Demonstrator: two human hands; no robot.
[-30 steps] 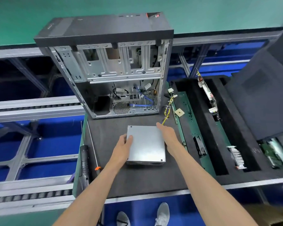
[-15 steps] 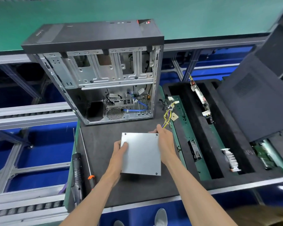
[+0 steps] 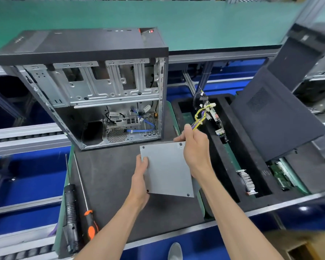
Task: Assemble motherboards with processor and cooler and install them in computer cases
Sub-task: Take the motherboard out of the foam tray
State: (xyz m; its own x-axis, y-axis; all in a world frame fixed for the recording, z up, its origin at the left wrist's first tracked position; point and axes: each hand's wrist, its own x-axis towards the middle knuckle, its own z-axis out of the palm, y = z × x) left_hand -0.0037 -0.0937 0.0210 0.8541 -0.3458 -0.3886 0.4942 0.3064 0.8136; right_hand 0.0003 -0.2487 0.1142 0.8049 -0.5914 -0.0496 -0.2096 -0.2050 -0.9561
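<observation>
1. Dark foam matting covers the bench (image 3: 109, 184), with a green surface running across behind it and blue framing below
2. No writing can be read: the computer case (image 3: 94, 87) has faint marks on its black front panel and a red spot near one corner, too small to make out, and a small round sticker sits on the far right corner of the power supply (image 3: 167, 169)
3. The power supply is a plain grey metal box with a flat, unpainted face and dark screw heads at its corners; it is held above the mat, tilted, its flat face turned up toward the camera and its long axis running from the person toward the case
4. Left hand (image 3: 141, 177) grips the near left edge of the box, thumb on top and fingers underneath
5. Right hand (image 3: 195, 145) is clenched round the cable bundle (image 3: 200, 117) at the far right corner of the box; the yellow, purple and black wires rise from the fist to white and black connectors
6. Beyond both hands the case stands open-sided, showing bare metal drive bays and a blue cable inside
7. Left of the left hand lie a black electric screwdriver (image 3: 71, 218) and a long orange-handled screwdriver (image 3: 84, 194)
8. Right of the right hand, a black foam tray (image 3: 231, 166) holds circuit boards on edge, and a black side panel (image 3: 278, 121) leans over it
</observation>
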